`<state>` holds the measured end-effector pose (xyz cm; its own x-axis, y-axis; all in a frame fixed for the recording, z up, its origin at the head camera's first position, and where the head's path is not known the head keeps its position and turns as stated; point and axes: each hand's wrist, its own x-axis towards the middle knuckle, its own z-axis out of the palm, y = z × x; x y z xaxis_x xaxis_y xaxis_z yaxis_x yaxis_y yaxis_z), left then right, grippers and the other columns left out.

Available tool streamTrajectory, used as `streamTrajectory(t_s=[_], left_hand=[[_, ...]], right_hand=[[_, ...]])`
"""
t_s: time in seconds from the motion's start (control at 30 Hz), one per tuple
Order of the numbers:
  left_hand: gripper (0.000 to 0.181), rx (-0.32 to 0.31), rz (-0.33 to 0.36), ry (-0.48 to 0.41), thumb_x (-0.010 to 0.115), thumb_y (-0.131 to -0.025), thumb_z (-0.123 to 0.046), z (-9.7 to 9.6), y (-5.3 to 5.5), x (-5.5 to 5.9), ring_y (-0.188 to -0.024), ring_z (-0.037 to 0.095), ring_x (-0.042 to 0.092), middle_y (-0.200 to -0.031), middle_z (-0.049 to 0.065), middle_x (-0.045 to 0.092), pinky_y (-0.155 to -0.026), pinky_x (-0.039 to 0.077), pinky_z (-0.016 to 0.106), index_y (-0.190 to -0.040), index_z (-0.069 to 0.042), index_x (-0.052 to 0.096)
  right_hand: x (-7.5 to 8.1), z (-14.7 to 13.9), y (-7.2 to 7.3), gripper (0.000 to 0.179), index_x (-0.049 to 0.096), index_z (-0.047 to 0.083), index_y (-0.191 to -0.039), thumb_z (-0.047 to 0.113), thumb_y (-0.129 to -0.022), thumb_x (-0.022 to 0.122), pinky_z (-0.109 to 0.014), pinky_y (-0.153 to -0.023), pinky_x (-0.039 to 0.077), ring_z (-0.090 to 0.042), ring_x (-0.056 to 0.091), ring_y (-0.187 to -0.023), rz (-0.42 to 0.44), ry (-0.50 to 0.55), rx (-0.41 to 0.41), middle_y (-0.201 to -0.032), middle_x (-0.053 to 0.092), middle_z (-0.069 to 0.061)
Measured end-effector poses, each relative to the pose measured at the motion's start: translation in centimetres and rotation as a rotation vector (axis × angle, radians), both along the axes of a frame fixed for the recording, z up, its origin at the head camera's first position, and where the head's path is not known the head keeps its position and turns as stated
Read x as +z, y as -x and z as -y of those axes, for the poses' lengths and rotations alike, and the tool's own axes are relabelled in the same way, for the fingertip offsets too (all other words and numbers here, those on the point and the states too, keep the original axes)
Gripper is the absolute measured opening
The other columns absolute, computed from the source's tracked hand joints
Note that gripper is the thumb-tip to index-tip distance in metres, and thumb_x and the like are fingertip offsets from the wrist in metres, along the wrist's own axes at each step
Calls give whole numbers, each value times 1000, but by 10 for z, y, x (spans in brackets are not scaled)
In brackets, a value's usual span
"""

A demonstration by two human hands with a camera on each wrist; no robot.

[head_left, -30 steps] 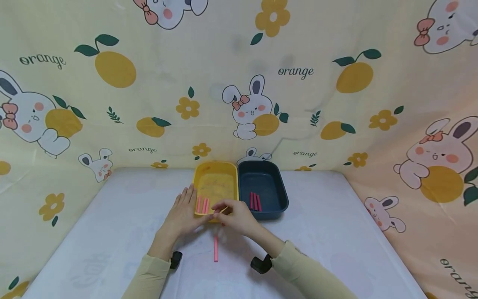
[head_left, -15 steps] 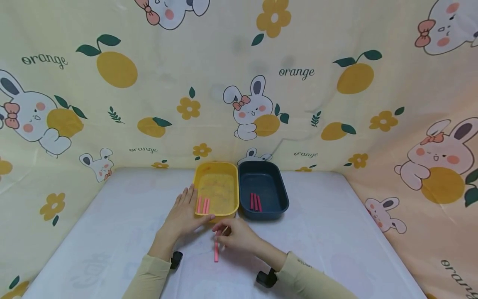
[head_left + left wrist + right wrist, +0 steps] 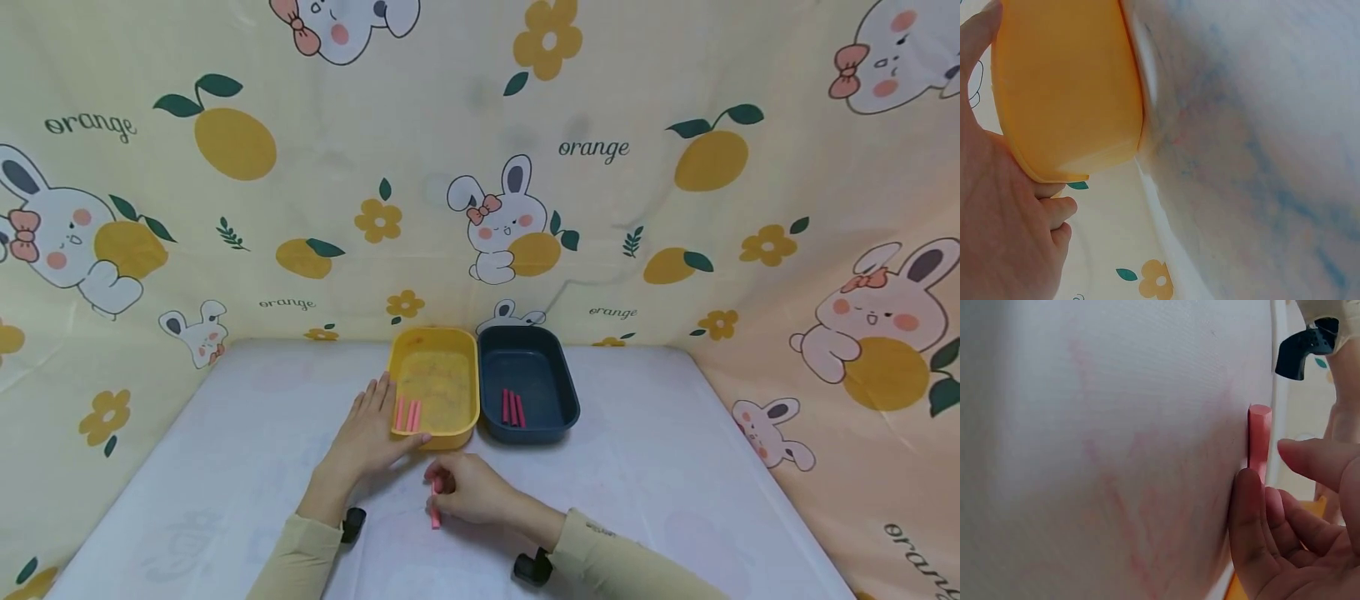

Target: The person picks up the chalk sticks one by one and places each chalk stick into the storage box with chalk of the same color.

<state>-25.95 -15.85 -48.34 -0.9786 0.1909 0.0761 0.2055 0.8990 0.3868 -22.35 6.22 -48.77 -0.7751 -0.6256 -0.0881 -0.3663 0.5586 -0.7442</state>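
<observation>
My left hand (image 3: 371,433) rests along the left side of a yellow plastic box (image 3: 477,375), fingers straight, thumb at its front rim. The left wrist view shows that hand beside the yellow wall (image 3: 1072,94). Three light pink sticks (image 3: 408,414) lie in the box's front left corner. In front of it my right hand (image 3: 476,492) bends its fingers over a pink chalk-like stick (image 3: 436,522) on the table. The right wrist view shows a finger touching the stick (image 3: 1260,434), with a gap to the thumb.
A dark blue box (image 3: 528,342) stands against the yellow one on its right, with three deeper pink sticks (image 3: 513,408) inside. White cloth (image 3: 645,500) covers the table. Behind hangs a printed curtain (image 3: 315,183). Each wrist wears a black camera mount (image 3: 532,568).
My right hand has moved from the yellow box's front rim down toward me, onto the stick on the table. The left hand has stayed on the box.
</observation>
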Motion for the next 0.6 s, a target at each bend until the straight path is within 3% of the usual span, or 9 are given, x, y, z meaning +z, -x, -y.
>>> streamTrajectory(t_s=[0.3, 0.6], left_hand=[[118, -2, 6, -17, 65, -90, -71, 0, -1, 0, -159, 43, 10, -172, 25, 8, -129, 11, 55, -162, 9, 15], [116, 1, 13, -16, 66, -91, -68, -1, 0, 1, -159, 43, 9, -172, 24, 8, -129, 11, 55, -162, 9, 14]], right_hand=[[0, 5, 0, 32, 74, 7, -107, 18, -82, 90, -20, -64, 46, -2, 52, -71, -50, -71, -17, -78, 60, 5], [-3, 7, 2, 41, 73, 4, -114, 22, -81, 90, -20, -64, 48, -2, 53, -68, -41, -101, -46, -74, 60, 11]])
